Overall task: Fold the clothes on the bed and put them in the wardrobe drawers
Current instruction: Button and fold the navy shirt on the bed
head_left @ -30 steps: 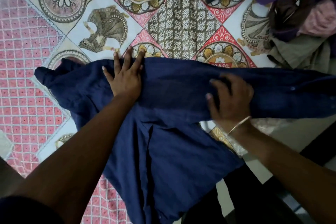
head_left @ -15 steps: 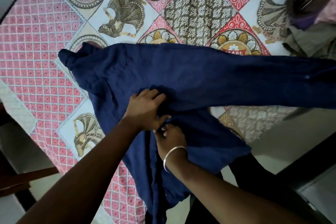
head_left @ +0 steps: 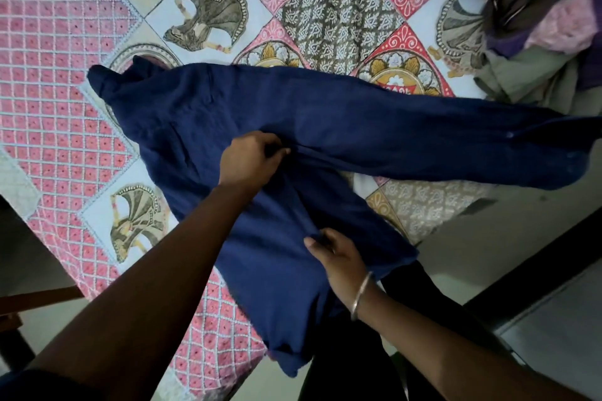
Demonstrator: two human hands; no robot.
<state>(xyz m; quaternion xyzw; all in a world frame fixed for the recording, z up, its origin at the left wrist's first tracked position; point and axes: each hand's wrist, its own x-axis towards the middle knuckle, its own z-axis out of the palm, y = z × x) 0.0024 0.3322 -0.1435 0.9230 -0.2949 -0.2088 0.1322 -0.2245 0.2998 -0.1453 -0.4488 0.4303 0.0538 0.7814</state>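
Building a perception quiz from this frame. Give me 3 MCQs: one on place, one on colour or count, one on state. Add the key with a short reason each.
1. Where does the heap of unfolded clothes lie?
A. at the top right of the bed
B. on the floor
C. at the bottom left of the bed

2. What colour is the spread-out cloth garment?
A. green
B. navy blue
C. white

3. What is the left hand doing?
A. hanging idle
B. resting flat on the patterned bedcover
C. pinching the garment's fabric

Key: 1 A, the pile sits at the upper right corner of the view. 2 B, the cloth is dark blue all over. 3 C, its fingers are curled on a fold, as are those of the right hand, which wears a metal bangle.
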